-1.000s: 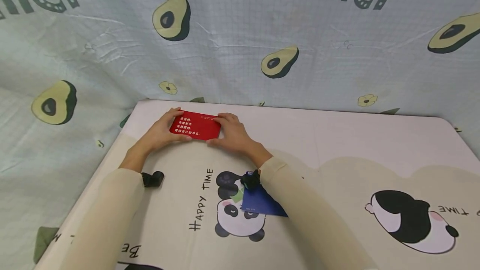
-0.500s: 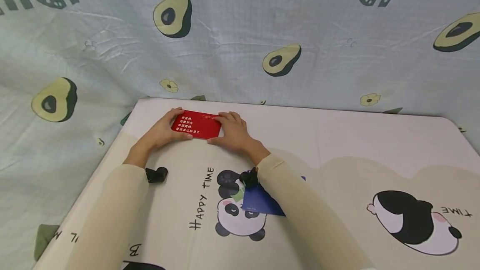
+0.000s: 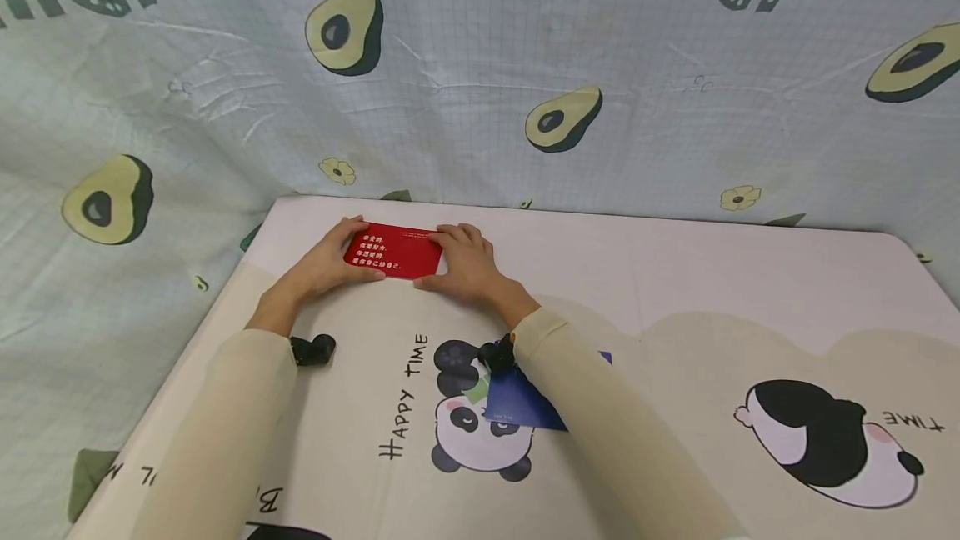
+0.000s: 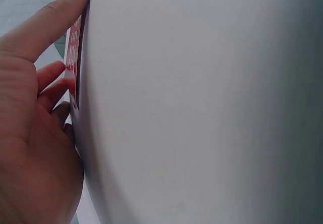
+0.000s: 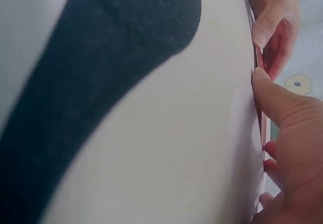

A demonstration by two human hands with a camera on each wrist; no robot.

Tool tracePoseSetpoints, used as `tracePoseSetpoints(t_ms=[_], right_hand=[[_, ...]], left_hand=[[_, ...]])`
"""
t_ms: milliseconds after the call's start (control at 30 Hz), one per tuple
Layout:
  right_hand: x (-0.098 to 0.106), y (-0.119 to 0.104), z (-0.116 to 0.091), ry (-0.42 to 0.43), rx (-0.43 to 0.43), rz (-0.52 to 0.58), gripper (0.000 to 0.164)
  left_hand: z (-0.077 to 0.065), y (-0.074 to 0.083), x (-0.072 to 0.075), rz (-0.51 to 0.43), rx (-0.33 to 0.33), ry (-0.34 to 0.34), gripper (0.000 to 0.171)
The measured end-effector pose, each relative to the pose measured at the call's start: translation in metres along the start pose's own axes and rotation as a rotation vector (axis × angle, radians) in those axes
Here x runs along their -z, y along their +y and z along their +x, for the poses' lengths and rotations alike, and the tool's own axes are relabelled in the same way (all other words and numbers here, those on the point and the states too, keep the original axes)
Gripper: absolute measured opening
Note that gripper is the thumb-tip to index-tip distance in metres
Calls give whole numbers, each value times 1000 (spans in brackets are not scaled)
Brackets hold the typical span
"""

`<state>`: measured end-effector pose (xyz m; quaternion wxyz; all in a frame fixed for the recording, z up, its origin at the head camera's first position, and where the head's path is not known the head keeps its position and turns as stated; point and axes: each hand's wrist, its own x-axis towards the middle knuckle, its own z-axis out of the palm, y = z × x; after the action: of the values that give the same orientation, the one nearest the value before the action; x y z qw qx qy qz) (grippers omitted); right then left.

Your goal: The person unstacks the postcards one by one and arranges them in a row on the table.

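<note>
A flat red card (image 3: pixel 393 252) with white printed characters lies near the table's back left edge in the head view. My left hand (image 3: pixel 327 263) grips its left end, thumb along the near edge and fingers toward the far corner. At the opposite end my right hand (image 3: pixel 467 267) holds it the same way. The left wrist view shows the red card (image 4: pixel 74 47) nearly edge-on beside the thumb. In the right wrist view, my right hand (image 5: pixel 295 128) has its thumb at the near edge, and the other hand's thumb is just beyond.
A blue sheet or card (image 3: pixel 517 400) lies under my right forearm, partly hidden by the sleeve. The pale tablecloth (image 3: pixel 637 282) carries printed pandas and lettering. Behind the table hangs a light curtain (image 3: pixel 465 40) with avocado prints, which also runs down the left side.
The left forearm has shifted slightly right, and the head view has moved a little. Both hands keep their hold on the red card, which stays almost in the same place.
</note>
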<state>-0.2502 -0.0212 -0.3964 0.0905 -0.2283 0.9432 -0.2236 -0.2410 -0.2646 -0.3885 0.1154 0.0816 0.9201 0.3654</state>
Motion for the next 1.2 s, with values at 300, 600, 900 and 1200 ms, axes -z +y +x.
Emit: tracePoseSetpoints(t_ms=[300, 600, 900, 1200], right_hand=[[0, 0, 0, -3, -4, -1, 82], [0, -1, 1, -9, -22, -14, 84], [0, -1, 2, -8, -32, -9, 84], [0, 0, 1, -1, -29, 2, 85]], left_hand=[[1, 0, -1, 3, -2, -5, 90], [1, -1, -1, 14, -6, 7, 90], [0, -1, -1, 7, -6, 10, 91], [1, -2, -1, 14, -5, 9, 92]])
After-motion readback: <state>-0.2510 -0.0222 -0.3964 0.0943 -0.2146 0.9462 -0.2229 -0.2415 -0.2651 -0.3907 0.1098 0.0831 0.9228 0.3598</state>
